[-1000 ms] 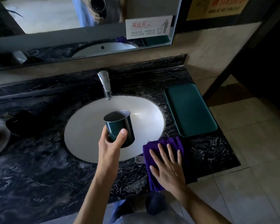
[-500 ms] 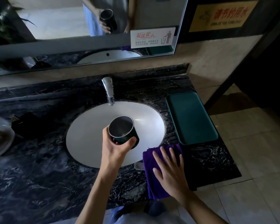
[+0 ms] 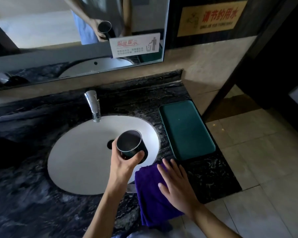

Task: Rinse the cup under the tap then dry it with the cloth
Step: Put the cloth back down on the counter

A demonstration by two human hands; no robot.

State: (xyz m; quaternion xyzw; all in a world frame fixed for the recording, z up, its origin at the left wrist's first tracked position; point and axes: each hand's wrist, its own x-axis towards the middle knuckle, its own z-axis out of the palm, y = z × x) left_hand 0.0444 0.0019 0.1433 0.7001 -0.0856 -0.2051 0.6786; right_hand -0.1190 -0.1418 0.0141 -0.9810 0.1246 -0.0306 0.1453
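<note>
I see a black veined marble counter (image 3: 33, 194) holding a white oval basin (image 3: 79, 160). The left hand (image 3: 122, 166) grips the dark cup (image 3: 132, 146) over the basin's right half, mouth tilted up, short of the chrome tap (image 3: 93, 105) behind the basin. The right hand (image 3: 176, 184) rests flat, fingers spread, on the purple cloth (image 3: 150, 191) at the basin's right front. A green tray (image 3: 186, 129) lies right of the basin; beige floor tiles (image 3: 265, 169) lie beyond.

I see the dark green cup (image 3: 131, 146) tilted with its mouth toward me, held over the white basin's right side. The purple cloth (image 3: 151, 191) lies flat on the desk's front edge, draping over it.
</note>
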